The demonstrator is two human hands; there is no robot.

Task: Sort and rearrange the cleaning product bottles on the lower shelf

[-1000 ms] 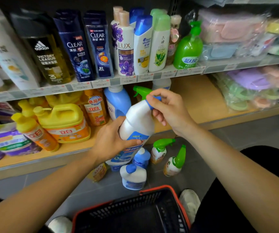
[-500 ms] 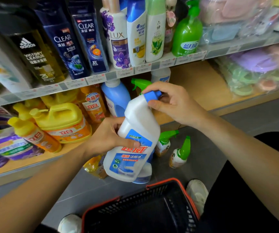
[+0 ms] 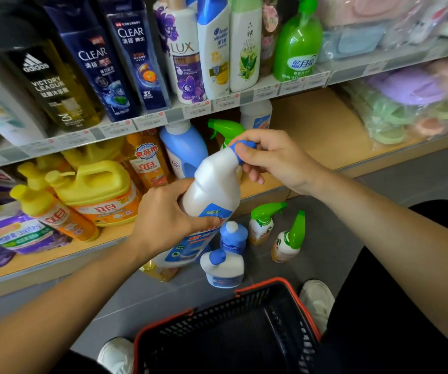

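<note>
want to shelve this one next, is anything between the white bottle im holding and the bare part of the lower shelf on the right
Nothing visible blocks that way: the lower shelf is bare right of the white bottle. Straight behind it, a green trigger sprayer and a blue bottle stand on the shelf.
</note>
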